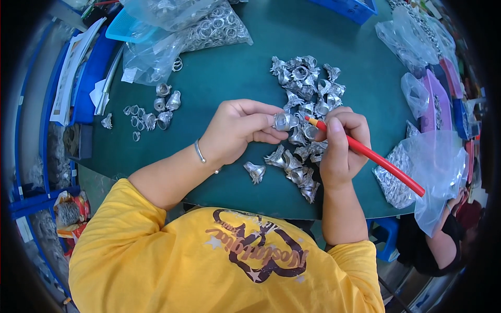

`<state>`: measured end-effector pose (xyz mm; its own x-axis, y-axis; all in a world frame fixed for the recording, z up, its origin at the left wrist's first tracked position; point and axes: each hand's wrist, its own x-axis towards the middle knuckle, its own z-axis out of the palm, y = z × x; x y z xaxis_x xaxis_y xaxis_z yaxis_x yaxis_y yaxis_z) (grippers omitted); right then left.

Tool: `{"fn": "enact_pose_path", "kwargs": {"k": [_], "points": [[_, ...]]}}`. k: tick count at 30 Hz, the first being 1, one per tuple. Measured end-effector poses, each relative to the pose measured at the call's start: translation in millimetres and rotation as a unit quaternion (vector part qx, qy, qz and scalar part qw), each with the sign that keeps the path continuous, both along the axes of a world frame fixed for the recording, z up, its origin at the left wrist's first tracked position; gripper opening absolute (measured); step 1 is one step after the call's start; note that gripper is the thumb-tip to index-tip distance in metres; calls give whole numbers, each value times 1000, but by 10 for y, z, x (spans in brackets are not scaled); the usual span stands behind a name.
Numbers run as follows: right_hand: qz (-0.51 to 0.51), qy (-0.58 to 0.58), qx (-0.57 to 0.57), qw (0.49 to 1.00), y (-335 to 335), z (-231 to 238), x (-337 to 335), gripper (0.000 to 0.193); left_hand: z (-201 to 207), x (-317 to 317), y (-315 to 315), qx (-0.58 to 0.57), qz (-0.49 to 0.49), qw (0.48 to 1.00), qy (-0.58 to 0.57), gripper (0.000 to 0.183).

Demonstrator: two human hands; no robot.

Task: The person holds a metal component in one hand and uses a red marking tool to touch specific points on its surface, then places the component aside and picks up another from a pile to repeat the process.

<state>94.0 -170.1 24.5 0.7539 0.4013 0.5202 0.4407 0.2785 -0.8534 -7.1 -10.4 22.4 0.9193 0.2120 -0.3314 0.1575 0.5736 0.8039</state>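
Over the middle of the table, my left hand (232, 130) pinches a small silver metal casting (283, 121) with a round opening. A red pencil (386, 165) is gripped in my right hand (344, 148), its tip pointing left, close to the casting; whether they touch I cannot tell. Beneath and beyond my hands lies a pile of similar silver castings (300, 74). Nearer to me, one loose casting (255, 172) sits apart from the others. My right fingers partly hide the pile.
The green table (209, 78) carries small rings and castings (159, 104) at left. Clear bags of rings (222, 28) and a light-blue basket (125, 26) stand at far left, a blue bin (349, 9) at the far edge. Bags (399, 175) and a purple tray (430, 104) line the right.
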Motion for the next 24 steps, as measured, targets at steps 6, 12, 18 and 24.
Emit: {"fn": "enact_pose_path", "kwargs": {"k": [6,12,18,24], "points": [[-1,-9,-13,1000,21,-17,5,6,-123,14,42,-118,17,992,29,20],[-6,-7,-19,1000,28,-1,-5,7,-257,0,133,-312,-32,949,-24,15],[-11,-14,-24,1000,45,1,-14,5,-274,-2,82,-258,-33,963,-62,13],[19,-54,-129,990,104,-30,0,9,-136,-10,21,-160,12,985,-58,12]]}}
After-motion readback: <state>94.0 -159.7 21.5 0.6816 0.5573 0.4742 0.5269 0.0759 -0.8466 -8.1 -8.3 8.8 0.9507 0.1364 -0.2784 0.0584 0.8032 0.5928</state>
